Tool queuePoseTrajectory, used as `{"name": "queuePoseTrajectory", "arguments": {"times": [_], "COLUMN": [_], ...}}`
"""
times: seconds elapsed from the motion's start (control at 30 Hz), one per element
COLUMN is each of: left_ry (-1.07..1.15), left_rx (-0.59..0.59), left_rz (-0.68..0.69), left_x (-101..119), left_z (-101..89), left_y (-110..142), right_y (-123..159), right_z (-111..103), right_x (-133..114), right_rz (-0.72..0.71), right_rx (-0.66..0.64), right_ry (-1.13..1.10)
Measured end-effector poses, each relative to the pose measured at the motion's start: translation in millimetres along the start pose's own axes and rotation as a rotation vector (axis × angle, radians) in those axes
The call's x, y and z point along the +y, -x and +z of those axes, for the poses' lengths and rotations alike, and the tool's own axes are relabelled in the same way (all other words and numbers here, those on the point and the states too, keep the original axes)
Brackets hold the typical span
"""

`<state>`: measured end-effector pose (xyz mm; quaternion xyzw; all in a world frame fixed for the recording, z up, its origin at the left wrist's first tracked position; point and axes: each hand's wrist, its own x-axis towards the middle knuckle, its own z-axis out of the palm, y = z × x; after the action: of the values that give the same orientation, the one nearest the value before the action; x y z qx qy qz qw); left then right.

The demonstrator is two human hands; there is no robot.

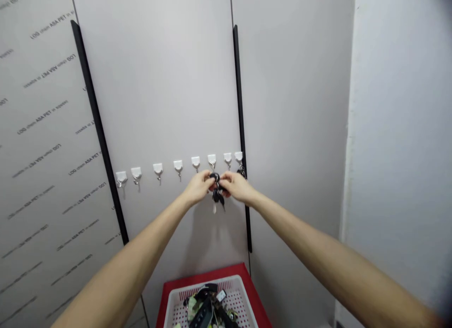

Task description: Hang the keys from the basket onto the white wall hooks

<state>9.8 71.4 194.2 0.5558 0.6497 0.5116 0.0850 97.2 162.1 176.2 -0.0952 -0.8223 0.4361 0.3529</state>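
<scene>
Between my two hands hangs a bunch of keys (216, 195) with black heads, in front of the cabinet door. My left hand (198, 186) pinches the ring end from the left. From the other side, the fingers of my right hand (237, 186) close on the same bunch. Just above them is a white adhesive hook (211, 160), part of a row of several across the door. Another dark bunch of keys (241, 171) hangs from the rightmost hook (238, 157), partly behind my right hand.
Below stands a white plastic basket (243, 299) on a red surface (206, 274), holding a jumble of keys and small items. Long black handles (95, 106) run down the door edges. A plain wall (399, 130) rises on the right.
</scene>
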Motion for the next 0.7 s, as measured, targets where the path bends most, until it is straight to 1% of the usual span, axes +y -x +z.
{"name": "queuePoseTrajectory", "arguments": {"times": [0.07,0.13,0.23,0.3,0.33,0.37,0.4,0.43,0.47,0.5,0.53,0.57,0.6,0.63,0.7], "left_ry": [-0.013,-0.009,0.035,0.045,0.026,-0.003,-0.037,-0.068,-0.092,-0.111,-0.125,-0.134,-0.138,-0.140,-0.136], "left_rx": [-0.107,-0.195,-0.287,-0.330,-0.343,-0.344,-0.334,-0.315,-0.293,-0.272,-0.254,-0.244,-0.237,-0.234,-0.243], "left_rz": [-0.044,-0.123,-0.261,-0.323,-0.338,-0.347,-0.350,-0.353,-0.360,-0.374,-0.395,-0.419,-0.443,-0.468,-0.509], "left_x": [-20,-44,-79,-101,-110,-118,-126,-133,-139,-145,-150,-155,-160,-166,-175], "left_z": [8.3,20.2,40.0,50.3,53.5,55.2,55.5,54.6,52.9,50.9,48.9,47.4,46.6,46.4,46.9], "left_y": [25,51,89,110,120,128,135,141,147,152,156,161,164,168,175], "right_y": [25,50,82,93,94,92,87,80,70,60,48,38,28,20,8], "right_z": [16,34,55,59,57,52,44,34,23,11,-1,-11,-20,-27,-35], "right_x": [22,47,80,92,93,92,87,81,72,64,55,49,43,40,39], "right_rz": [0.079,0.168,0.280,0.295,0.284,0.257,0.219,0.176,0.128,0.075,0.043,0.031,0.050,0.085,0.171], "right_rx": [-0.083,-0.167,-0.302,-0.373,-0.392,-0.377,-0.317,-0.203,-0.037,0.166,0.374,0.536,0.623,0.649,0.576], "right_ry": [-0.056,-0.097,-0.082,-0.010,0.039,0.092,0.145,0.194,0.244,0.296,0.358,0.423,0.484,0.539,0.619]}}
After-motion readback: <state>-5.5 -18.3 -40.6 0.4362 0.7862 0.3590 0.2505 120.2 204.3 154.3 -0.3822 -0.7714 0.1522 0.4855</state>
